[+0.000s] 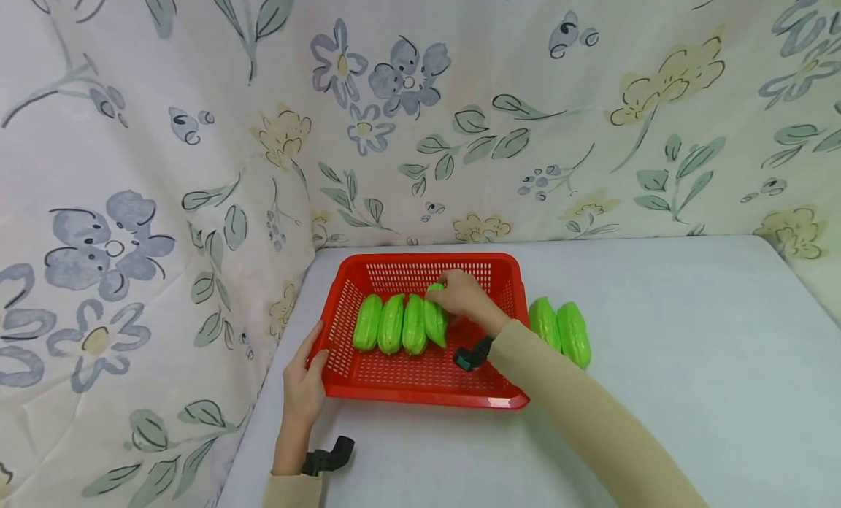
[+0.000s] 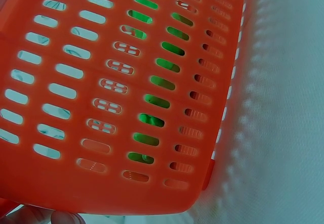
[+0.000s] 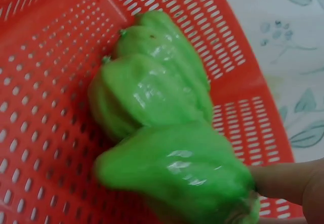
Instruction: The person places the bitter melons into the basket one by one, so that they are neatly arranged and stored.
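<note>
A red plastic basket [image 1: 427, 401] with slotted walls stands on the table. Several glossy green ridged gourds [image 1: 390, 325] lie side by side in its left half. My right hand [image 1: 463, 296] reaches in over the right side and holds the far end of the rightmost gourd [image 1: 435, 322]. In the right wrist view that gourd [image 3: 177, 168] leans against its neighbours, a finger at its end. My left hand [image 1: 305, 380] grips the basket's left rim, thumb at the front. Only fingertips [image 2: 66, 218] show in the left wrist view, below the basket wall [image 2: 101, 107].
Two more green gourds [image 1: 573, 334] lie on the white table [image 1: 690, 362] just right of the basket, partly behind my right forearm. A floral cloth [image 1: 420, 165] hangs behind the table and along its left side.
</note>
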Demonstrator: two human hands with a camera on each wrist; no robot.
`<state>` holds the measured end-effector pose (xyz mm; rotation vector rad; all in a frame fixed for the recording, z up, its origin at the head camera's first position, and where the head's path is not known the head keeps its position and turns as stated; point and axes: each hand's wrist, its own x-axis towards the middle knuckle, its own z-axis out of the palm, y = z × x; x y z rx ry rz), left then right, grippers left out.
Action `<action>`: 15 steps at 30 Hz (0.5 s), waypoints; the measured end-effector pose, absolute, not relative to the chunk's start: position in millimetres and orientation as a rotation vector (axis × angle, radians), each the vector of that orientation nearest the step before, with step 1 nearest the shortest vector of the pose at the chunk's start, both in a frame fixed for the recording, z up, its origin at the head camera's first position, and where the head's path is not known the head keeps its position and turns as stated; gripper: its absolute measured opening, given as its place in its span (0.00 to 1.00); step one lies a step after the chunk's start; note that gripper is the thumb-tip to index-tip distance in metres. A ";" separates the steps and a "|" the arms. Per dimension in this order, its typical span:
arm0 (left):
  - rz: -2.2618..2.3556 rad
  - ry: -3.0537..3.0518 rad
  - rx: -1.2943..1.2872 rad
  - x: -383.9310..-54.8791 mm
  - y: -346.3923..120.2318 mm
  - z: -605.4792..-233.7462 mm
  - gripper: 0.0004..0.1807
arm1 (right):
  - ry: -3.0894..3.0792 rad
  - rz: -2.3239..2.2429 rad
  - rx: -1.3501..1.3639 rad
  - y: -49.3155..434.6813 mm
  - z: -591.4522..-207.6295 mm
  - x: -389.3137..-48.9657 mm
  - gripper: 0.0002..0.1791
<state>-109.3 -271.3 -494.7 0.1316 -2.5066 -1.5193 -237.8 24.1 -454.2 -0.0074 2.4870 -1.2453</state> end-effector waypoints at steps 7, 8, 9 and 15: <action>-1.528 -2.515 0.138 -109.6 -271.6 -493.6 0.28 | 2.540 -1.079 -0.010 20.0 -461.9 -238.1 0.13; -1.533 -2.514 0.139 -109.7 -271.6 -493.3 0.28 | 2.541 -1.062 -0.017 19.1 -462.5 -238.0 0.13; -1.533 -2.516 0.142 -109.9 -271.7 -493.4 0.28 | 2.544 -1.042 -0.026 18.2 -462.9 -238.0 0.12; -1.545 -2.499 0.130 -109.8 -271.5 -493.6 0.28 | 2.533 -0.993 -0.013 14.6 -462.5 -235.9 0.14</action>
